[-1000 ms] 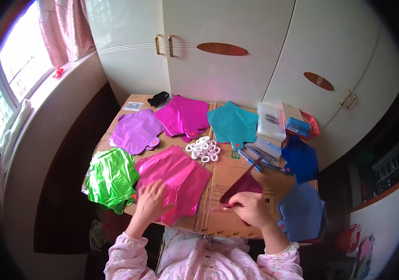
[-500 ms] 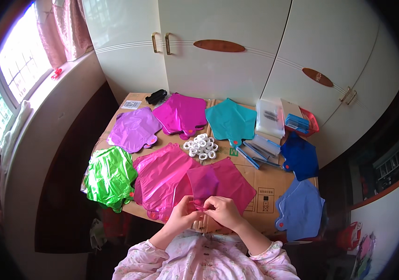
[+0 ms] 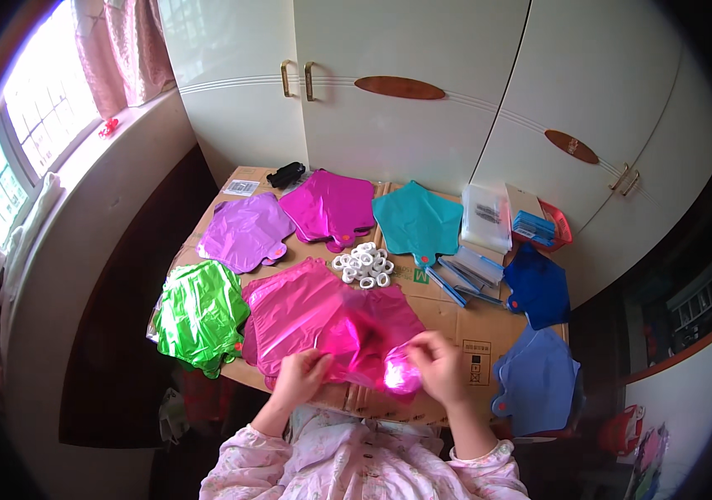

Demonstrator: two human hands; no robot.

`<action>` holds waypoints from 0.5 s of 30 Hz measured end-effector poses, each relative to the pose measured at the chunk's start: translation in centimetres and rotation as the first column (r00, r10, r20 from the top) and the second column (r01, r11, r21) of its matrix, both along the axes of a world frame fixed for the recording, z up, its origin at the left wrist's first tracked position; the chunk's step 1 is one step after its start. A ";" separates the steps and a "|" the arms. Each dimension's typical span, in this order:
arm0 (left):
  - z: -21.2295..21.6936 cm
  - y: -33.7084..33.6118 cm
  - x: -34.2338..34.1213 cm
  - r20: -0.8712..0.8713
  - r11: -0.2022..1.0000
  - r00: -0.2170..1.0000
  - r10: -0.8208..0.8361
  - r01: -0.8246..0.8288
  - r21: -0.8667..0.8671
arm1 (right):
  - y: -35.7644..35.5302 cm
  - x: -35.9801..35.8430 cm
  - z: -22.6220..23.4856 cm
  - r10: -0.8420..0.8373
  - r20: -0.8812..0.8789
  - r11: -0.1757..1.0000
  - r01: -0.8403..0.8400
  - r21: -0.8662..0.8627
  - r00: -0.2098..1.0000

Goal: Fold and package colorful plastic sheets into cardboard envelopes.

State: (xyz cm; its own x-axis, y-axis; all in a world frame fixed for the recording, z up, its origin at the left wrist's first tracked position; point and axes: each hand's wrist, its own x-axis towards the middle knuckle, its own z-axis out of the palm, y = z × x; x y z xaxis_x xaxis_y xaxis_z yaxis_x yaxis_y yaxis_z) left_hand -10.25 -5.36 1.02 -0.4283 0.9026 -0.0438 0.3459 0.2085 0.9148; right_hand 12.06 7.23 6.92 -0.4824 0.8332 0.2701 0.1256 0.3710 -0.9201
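Note:
A shiny deep-pink flat foil balloon [image 3: 363,342] is spread between my hands over the front edge of the cardboard-covered table. My left hand [image 3: 298,379] pinches its left side with thumb and fingers. Its crumpled, brightly reflecting right end is gripped by my right hand [image 3: 439,367]. The middle of the foil is blurred by motion. Beneath and to the left lies a stack of pink foil balloons [image 3: 285,304], partly covered by the held one. Just beyond sits a heap of small white rings [image 3: 363,265].
Around the cardboard [image 3: 431,392] lie flat foil balloons: green [image 3: 199,312], lilac [image 3: 243,229], magenta [image 3: 327,204], teal [image 3: 417,218], dark blue [image 3: 538,287] and light blue [image 3: 537,382]. Flat blue-edged packets [image 3: 471,273], a red basket [image 3: 558,225] and a black object [image 3: 286,174] stand farther back.
My hands were close together, pinching pink foil at the table's front edge. They have moved apart, the right one outward, and the foil now stretches between them.

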 end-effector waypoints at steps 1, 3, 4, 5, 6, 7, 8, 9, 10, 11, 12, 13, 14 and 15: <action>0.8 -0.3 -0.7 0.100 0.998 0.994 0.035 -0.030 -0.055 | 1.4 1.0 -0.4 -0.086 -0.089 0.988 0.074 -0.134 0.992; 1.5 -1.1 -2.0 0.161 0.997 0.985 0.067 -0.072 0.027 | 4.6 3.6 -0.4 -0.232 -0.362 0.921 0.085 -0.379 0.903; 1.4 -1.8 -3.2 0.220 0.996 0.971 0.090 -0.088 -0.022 | 6.2 5.4 -0.6 -0.264 -0.393 0.901 0.081 -0.426 0.881; 1.4 -2.5 -4.2 0.276 0.992 0.954 0.117 -0.101 -0.073 | 7.8 7.2 -0.8 -0.297 -0.421 0.879 0.073 -0.471 0.857; 2.2 -2.9 -4.6 0.376 0.988 0.913 0.155 -0.140 -0.067 | 9.0 9.1 -0.9 -0.340 -0.405 0.877 0.131 -0.463 0.848; 1.7 -3.4 -5.9 0.327 0.990 0.935 0.135 -0.117 -0.076 | 9.9 10.4 -0.6 -0.381 -0.390 0.871 0.185 -0.455 0.838; 1.3 -4.0 -6.7 0.453 0.977 0.866 0.210 -0.169 -0.131 | 10.2 11.6 -0.2 -0.430 -0.426 0.851 0.199 -0.486 0.796; 2.2 -4.6 -6.9 0.569 0.958 0.771 0.286 -0.213 -0.193 | 10.2 12.4 0.7 -0.473 -0.455 0.831 0.210 -0.516 0.755; 2.3 -5.2 -7.5 0.599 0.955 0.744 0.295 -0.233 -0.181 | 10.5 13.2 0.9 -0.471 -0.508 0.844 0.202 -0.496 0.721; 2.2 -5.7 -8.3 0.633 0.954 0.715 0.296 -0.246 -0.169 | 11.1 14.5 0.9 -0.463 -0.512 0.861 0.232 -0.453 0.723; 2.1 -6.1 -8.9 0.646 0.944 0.692 0.323 -0.282 -0.171 | 11.4 15.7 1.0 -0.476 -0.517 0.868 0.285 -0.407 0.711; 2.0 -6.4 -9.4 0.645 0.934 0.680 0.348 -0.312 -0.175 | 11.3 16.3 1.6 -0.488 -0.524 0.870 0.338 -0.359 0.698; 1.4 -6.9 -9.9 0.666 0.929 0.659 0.350 -0.338 -0.153 | 10.9 16.2 2.3 -0.510 -0.505 0.860 0.429 -0.276 0.697; 0.5 -7.0 -10.3 0.686 0.922 0.638 0.349 -0.364 -0.131 | 10.5 15.8 3.3 -0.532 -0.476 0.843 0.489 -0.223 0.700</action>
